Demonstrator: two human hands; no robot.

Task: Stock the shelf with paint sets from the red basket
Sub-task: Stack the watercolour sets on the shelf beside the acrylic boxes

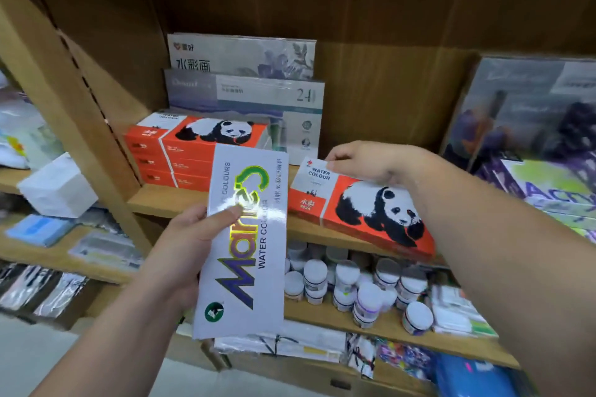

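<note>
My left hand [190, 235] grips a white Marie's water colour box [245, 242], held upright in front of the shelf, thumb on its face. My right hand [364, 164] grips the far end of an orange panda water colour box [361, 209] that lies slanted on the wooden shelf [154, 200], its near end past the front edge. A stack of three orange panda boxes [193, 151] sits on the shelf's left part. Behind the stack stand two grey watercolour sets [245, 87] against the back wall. The red basket is out of view.
Large purple acrylic sets [529, 126] fill the shelf's right side. Several small white-lidded paint jars [354, 284] crowd the shelf below. A slanted wooden upright [64, 100] bounds the bay on the left, with packets [48, 190] on shelves beyond it.
</note>
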